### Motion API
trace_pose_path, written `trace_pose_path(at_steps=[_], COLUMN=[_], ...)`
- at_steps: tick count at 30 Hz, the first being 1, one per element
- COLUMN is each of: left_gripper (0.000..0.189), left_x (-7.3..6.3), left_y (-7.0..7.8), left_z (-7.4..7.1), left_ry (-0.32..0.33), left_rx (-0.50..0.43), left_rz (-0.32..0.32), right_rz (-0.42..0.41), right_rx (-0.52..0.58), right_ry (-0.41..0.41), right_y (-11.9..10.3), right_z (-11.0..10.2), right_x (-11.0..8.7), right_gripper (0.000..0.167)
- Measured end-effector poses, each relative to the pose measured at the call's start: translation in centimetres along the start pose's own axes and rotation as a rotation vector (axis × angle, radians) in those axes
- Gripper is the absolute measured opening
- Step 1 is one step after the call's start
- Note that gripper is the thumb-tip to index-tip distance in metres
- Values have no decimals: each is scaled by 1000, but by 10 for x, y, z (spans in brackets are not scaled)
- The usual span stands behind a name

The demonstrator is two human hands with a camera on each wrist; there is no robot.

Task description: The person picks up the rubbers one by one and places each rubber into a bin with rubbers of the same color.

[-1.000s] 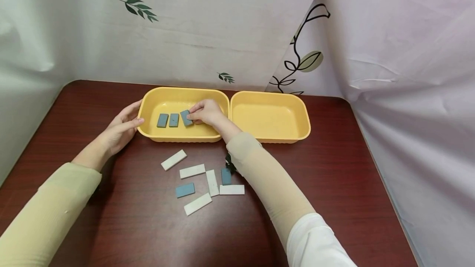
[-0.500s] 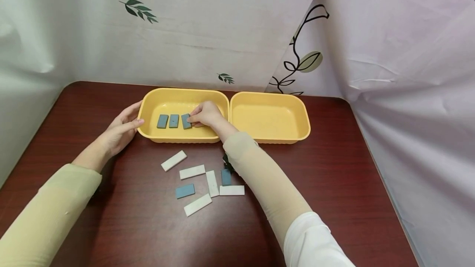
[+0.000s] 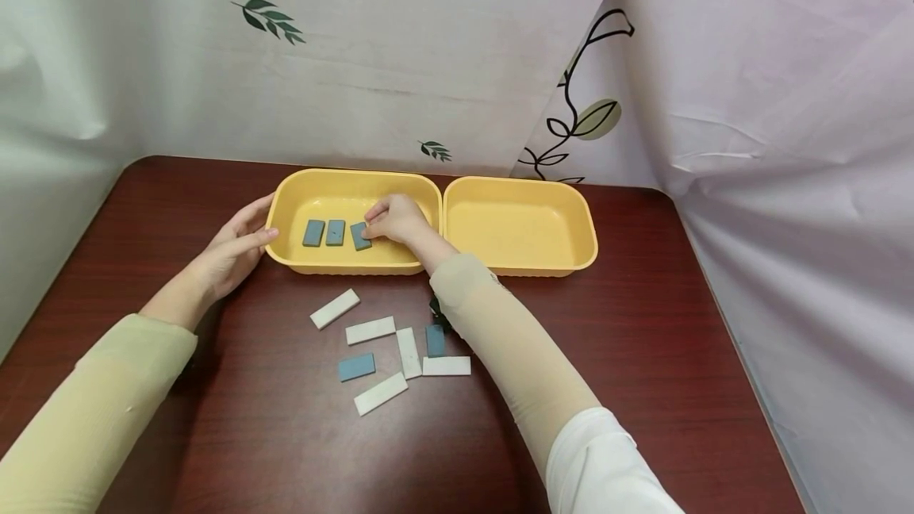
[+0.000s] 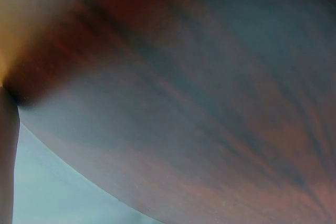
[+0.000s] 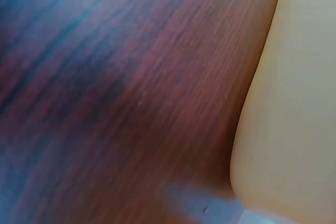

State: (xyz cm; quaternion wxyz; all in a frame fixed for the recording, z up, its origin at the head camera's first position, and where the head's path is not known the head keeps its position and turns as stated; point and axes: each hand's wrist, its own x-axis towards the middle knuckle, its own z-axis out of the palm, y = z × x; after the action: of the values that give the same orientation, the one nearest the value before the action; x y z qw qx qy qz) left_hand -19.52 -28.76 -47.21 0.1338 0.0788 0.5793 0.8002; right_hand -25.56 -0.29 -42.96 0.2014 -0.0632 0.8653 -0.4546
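Observation:
In the head view, two yellow plastic trays stand side by side. My left hand (image 3: pixel 232 248) holds the left tray (image 3: pixel 357 266) at its left end, thumb at the rim and fingers along the outer wall, partly hidden. My right hand (image 3: pixel 401 220) reaches inside this tray. Its thumb and bent fingers are at the right edge of a slightly tilted blue-grey rectangular tile (image 3: pixel 359 237); the contact is partly covered. Left of it lie another blue-grey tile (image 3: pixel 336 232) and a third blue-grey tile (image 3: pixel 313 233), spaced apart in a row.
The right tray (image 3: pixel 517 224) holds nothing visible. In front, on the dark red table (image 3: pixel 628 355), lie several white strips (image 3: pixel 381 393), a blue tile (image 3: pixel 356 367) and another blue tile (image 3: pixel 435 340). A white curtain (image 3: pixel 357 62) hangs behind. Both wrist views are mostly blurred tabletop.
The right hand first straightened the third blue-grey tile beside the other two and set it lower; now that tile is slightly tilted again. The left hand and the trays stay put.

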Motion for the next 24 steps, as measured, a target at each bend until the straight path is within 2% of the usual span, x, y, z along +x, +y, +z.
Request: trace_pose_path(at_steps=[2,8,13,24], left_gripper=[55,54,52,52], left_x=[0,0,0,0], left_y=[0,1,2,1], left_z=[0,2,3,2], left_ry=[3,0,-5,1], left_rx=[1,1,-5,2], left_rz=[-4,-2,5,2], right_rz=[-8,-50,-76,-87], right_rx=[10,-63,-81,-116], right_ry=[-13,-41,-68,-108], right_y=[0,1,2,1], right_z=[0,0,0,0], right_x=[0,2,3,2], right_gripper=[28,32,37,42])
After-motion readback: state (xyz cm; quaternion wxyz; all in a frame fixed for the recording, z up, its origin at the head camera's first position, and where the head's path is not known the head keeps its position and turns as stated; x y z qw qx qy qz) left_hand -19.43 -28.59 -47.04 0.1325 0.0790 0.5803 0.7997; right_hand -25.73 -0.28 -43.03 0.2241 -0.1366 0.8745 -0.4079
